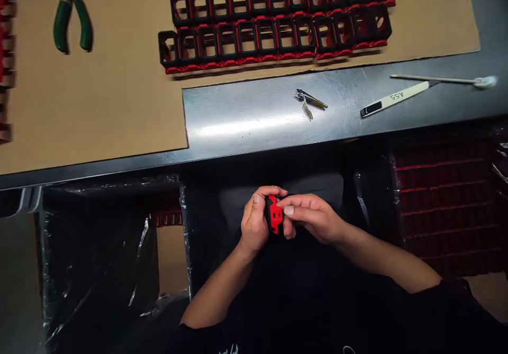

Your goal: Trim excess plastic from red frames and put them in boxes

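Close to my body, below the table edge, my left hand is wrapped round a small red and black plastic part. The red face of the part, with small square holes, is turned up and to the right. From the right, my right hand touches its upper red side with the fingertips; thumb and index finger are pressed together there. Whether anything small sits between those fingertips is too small to tell.
Two rows of black and red frames stand on cardboard. Green-handled pliers lie upper left. Nail clippers, a white tool and a cotton-tipped stick lie on the metal table. Plastic-lined boxes flank my lap, the right one holding red parts.
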### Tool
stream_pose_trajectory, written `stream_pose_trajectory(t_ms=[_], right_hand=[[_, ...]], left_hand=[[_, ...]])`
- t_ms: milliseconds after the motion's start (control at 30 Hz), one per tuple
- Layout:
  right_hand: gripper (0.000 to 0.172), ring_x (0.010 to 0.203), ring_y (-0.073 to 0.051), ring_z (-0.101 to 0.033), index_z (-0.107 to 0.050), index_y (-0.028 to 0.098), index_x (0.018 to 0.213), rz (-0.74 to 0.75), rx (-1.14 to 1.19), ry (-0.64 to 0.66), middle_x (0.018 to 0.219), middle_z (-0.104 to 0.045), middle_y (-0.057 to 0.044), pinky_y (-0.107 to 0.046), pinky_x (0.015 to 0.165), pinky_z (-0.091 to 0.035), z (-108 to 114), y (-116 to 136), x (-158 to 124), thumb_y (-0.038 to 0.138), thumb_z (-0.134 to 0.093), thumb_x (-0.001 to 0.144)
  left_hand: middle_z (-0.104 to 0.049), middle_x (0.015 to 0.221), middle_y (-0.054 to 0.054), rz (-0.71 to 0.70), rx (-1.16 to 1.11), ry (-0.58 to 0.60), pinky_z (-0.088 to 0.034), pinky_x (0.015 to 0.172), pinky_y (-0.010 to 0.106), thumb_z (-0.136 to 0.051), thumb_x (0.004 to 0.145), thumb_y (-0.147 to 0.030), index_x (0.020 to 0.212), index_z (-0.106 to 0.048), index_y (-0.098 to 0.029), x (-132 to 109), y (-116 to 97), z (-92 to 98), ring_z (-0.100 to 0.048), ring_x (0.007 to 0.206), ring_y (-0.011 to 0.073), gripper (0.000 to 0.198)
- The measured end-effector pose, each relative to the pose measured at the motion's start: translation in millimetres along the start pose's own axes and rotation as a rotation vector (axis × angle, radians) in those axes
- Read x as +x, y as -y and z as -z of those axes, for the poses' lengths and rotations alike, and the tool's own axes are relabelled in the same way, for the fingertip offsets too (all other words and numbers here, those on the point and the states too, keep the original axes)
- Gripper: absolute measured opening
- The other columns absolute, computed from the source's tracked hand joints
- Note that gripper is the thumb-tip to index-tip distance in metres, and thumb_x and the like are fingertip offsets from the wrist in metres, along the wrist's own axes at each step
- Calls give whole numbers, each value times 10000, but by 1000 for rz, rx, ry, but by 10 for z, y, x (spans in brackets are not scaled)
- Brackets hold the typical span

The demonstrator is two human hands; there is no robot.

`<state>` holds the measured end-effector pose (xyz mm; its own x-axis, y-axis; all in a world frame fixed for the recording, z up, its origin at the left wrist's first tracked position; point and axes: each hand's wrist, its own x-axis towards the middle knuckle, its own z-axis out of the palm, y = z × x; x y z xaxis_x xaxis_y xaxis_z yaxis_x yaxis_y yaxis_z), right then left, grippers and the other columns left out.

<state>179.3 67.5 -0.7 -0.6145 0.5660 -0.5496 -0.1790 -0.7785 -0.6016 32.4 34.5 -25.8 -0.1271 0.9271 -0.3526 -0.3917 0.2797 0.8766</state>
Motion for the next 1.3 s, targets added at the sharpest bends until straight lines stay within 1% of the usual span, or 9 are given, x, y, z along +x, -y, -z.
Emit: stream_pose_trajectory(t_ms=[133, 267, 467, 600, 667, 800, 900, 1067, 1300], right_hand=[[433, 459, -100, -591, -711, 123, 742, -39, -3, -71, 559, -688, -16, -224, 496, -470, -35, -16, 15, 551, -770, 767], [491, 417, -83, -571, -684, 121, 620, -48, -76, -144, 521, -679, -20, -192, 433, -422, -46, -39, 43, 588, -799, 718], [443, 498, -101, -646, -777, 134, 801, -7, -133, -138, 634, -743, -39, -196, 487, -492, 30, -60, -19, 574, -791, 750], [331, 638, -141, -712, -799, 168, 880, 179, -314, -62, 765, -784, -54, -248, 611, -572, 63, -110, -75, 490, -726, 865], [241, 677, -140, -721, -804, 192, 886, 336, -503, -39, 804, -792, -47, -242, 646, -569, 70, -129, -85, 399, -687, 921], [167, 701, -151, -720, -798, 219, 965, 630, -805, -10, 820, -789, -44, -246, 656, -561, 87, -136, -65, 287, -646, 956], [165, 713, -155, -719, -783, 217, 1026, 736, -870, 21, 831, -785, -52, -257, 677, -567, 101, -126, -44, 238, -633, 962], [197, 694, -142, -682, -756, 200, 1090, 698, -875, 10, 809, -752, -48, -254, 666, -545, 115, -105, -62, 188, -629, 939], [292, 564, -97, -563, -728, 169, 1148, 408, -547, -15, 676, -631, 20, -230, 570, -472, 132, -71, -114, 201, -612, 881]], left_hand=[[-754, 996, 70, 26, 69, 69, -522, 753, 304, -481, 955, -602, 995, -733, -186, -12, 13, 40, -659, 787, 171, 488], [-743, 999, 93, 101, 51, 61, -542, 800, 342, -499, 934, -622, 1042, -708, -173, -21, 50, 93, -686, 887, 215, 508], [-702, 966, 89, 327, 54, 35, -517, 542, 274, -575, 867, -651, 1137, -641, -154, -101, 3, 347, -654, 706, 174, 570], [-695, 1017, 101, 340, 163, 259, -542, 665, 305, -549, 903, -605, 1320, -566, -158, -248, -177, 442, -669, 836, 204, 612], [-682, 1073, 100, 297, 236, 302, -543, 755, 321, -622, 871, -579, 1385, -522, -176, -303, -270, 417, -657, 911, 211, 661], [-642, 1207, 123, 245, 366, 246, -546, 888, 378, -774, 744, -566, 1416, -490, -180, -324, -349, 315, -637, 1044, 254, 825], [-631, 1283, 146, 224, 421, 180, -508, 1010, 448, -817, 706, -536, 1391, -502, -175, -309, -316, 260, -613, 1166, 300, 836], [-571, 1423, 137, 107, 432, 160, -444, 1111, 513, -788, 779, -430, 1416, -460, -243, -343, -234, 256, -573, 1285, 310, 741], [-471, 1541, 114, -147, 528, 196, -446, 1134, 512, -743, 840, -257, 1475, -373, -319, -386, -194, 291, -539, 1348, 290, 737]])
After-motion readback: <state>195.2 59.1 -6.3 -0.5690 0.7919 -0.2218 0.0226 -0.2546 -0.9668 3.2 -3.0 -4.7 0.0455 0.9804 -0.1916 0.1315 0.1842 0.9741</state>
